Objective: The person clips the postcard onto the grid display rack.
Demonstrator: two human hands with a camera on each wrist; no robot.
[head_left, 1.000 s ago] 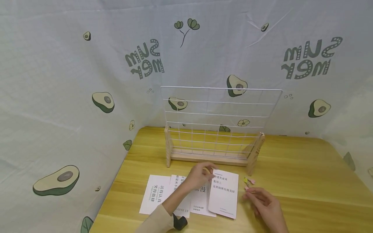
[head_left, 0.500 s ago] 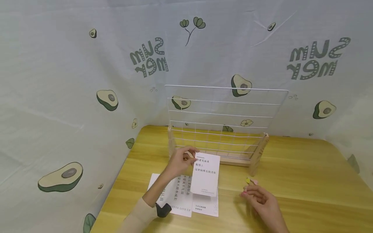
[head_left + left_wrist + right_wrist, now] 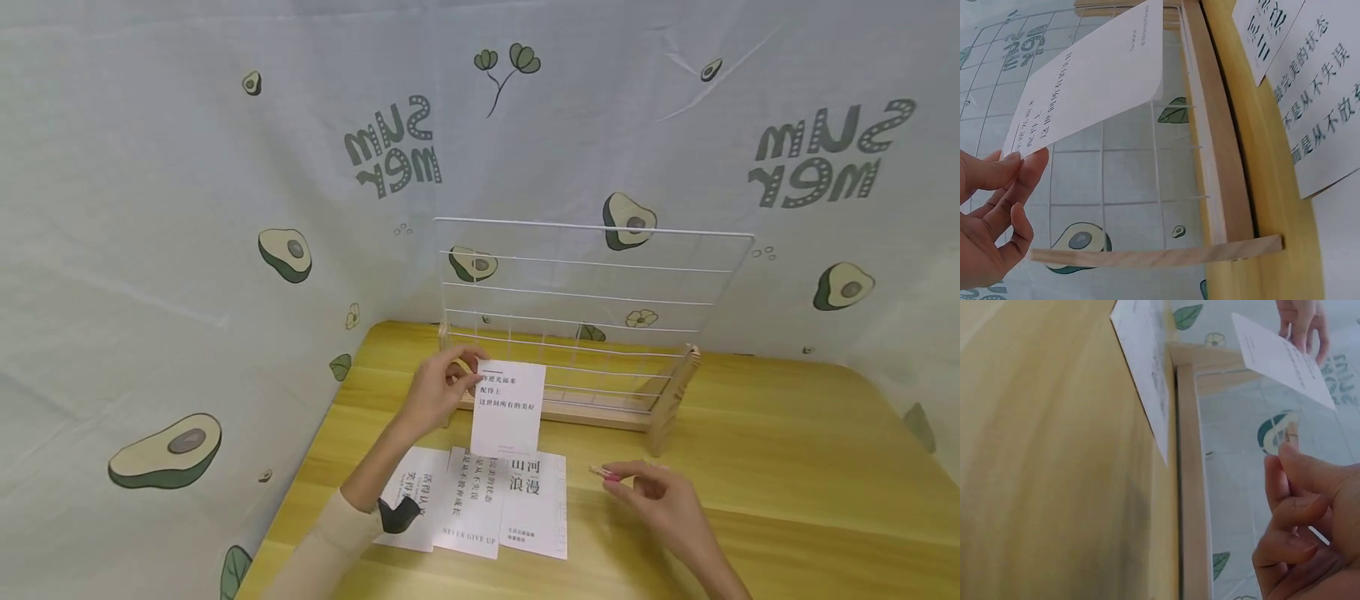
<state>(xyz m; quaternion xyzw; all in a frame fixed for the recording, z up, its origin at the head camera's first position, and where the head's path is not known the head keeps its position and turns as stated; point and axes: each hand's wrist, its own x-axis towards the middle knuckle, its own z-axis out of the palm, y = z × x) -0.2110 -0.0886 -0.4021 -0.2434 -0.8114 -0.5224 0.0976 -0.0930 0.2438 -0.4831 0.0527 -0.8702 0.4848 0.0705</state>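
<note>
In the head view my left hand [image 3: 437, 390] pinches a white card [image 3: 508, 429] with printed characters by its upper left corner. The card hangs in front of the lower left part of a white wire grid rack [image 3: 592, 227]. Thumb and fingertips grip the card's corner [image 3: 1029, 134] in the left wrist view. Lower right of the rack, my right hand [image 3: 667, 507] pinches a small wooden clothespin [image 3: 1292, 432] with a pink part, its tip pointing toward the rack in the right wrist view.
Three printed cards lie side by side on the wooden table: one at left [image 3: 408, 533], one in the middle [image 3: 467, 517], one at right [image 3: 534, 518]. The rack's wooden base [image 3: 592, 414] stands behind them. A patterned cloth [image 3: 187, 250] hangs around the table.
My left hand has lifted the card off the others and carried it up and left to the rack. The right hand has taken up the clothespin and shifted slightly left and up.
</note>
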